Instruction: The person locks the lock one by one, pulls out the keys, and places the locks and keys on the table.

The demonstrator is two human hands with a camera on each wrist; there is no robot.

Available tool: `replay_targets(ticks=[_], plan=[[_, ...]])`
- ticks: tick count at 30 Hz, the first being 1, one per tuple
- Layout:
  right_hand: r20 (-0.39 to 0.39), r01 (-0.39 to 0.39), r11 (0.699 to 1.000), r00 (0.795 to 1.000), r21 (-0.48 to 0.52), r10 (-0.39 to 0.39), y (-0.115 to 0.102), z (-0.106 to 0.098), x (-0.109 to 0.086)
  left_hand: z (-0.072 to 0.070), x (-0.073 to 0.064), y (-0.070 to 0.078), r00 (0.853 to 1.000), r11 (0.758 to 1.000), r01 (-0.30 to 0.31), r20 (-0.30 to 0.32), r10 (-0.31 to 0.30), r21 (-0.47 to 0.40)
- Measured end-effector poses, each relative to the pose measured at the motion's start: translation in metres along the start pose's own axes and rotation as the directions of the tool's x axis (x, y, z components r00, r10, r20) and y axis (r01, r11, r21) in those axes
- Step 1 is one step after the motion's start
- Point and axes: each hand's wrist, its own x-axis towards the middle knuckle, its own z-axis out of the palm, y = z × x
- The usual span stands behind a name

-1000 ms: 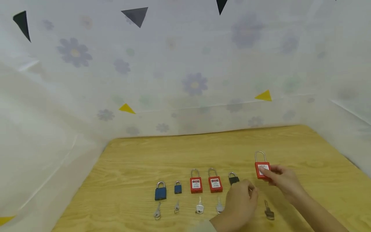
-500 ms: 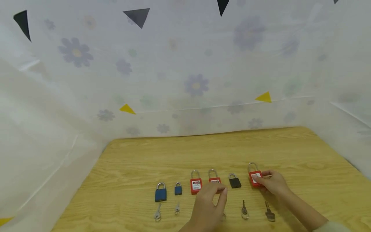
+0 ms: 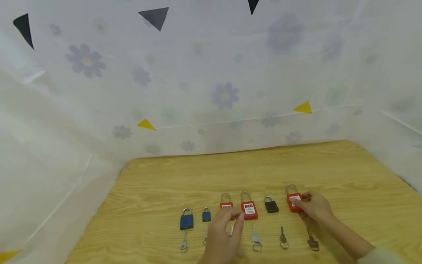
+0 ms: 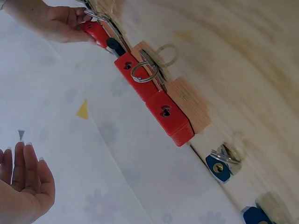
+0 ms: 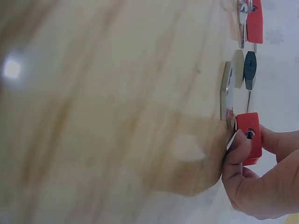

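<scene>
My right hand (image 3: 314, 209) pinches a red padlock (image 3: 294, 202) with a white label at the right end of a row of padlocks. In the right wrist view, thumb and fingers grip the sides of this red padlock (image 5: 250, 135), its keyhole showing. My left hand (image 3: 224, 234) is empty, its fingers relaxed, and overlaps the leftmost red padlock (image 3: 226, 206) in the head view. The left wrist view shows that left hand (image 4: 28, 184) apart from the locks. Between the hands lie another red padlock (image 3: 249, 209) and a black padlock (image 3: 271, 206).
Further left lie a larger blue padlock (image 3: 186, 221) and a smaller blue padlock (image 3: 206, 216). Keys lie in front of the locks, among them a ringed key (image 3: 255, 239) and a dark-headed key (image 3: 312, 242). A flowered white sheet (image 3: 224, 66) hangs behind the wooden table (image 3: 158, 183).
My left hand has moved left, from in front of the black padlock to the leftmost red one. My right hand has brought its red padlock down and slightly left, level with the row.
</scene>
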Motion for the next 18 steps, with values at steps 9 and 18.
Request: replay_targets(ticks=[9,18], plan=[[-0.019,0.059,0.986,0.998,-0.153,-0.062,0.001,0.005,0.000,-0.029,-0.006,-0.010,0.990,0.998,0.006,-0.139,0.003,0.063],[0.021,0.075,0.964,0.997,-0.254,-0.072,0.009,-0.002,0.001,-0.050,-0.008,-0.022,0.981,0.989,0.062,-0.189,-0.036,0.133]])
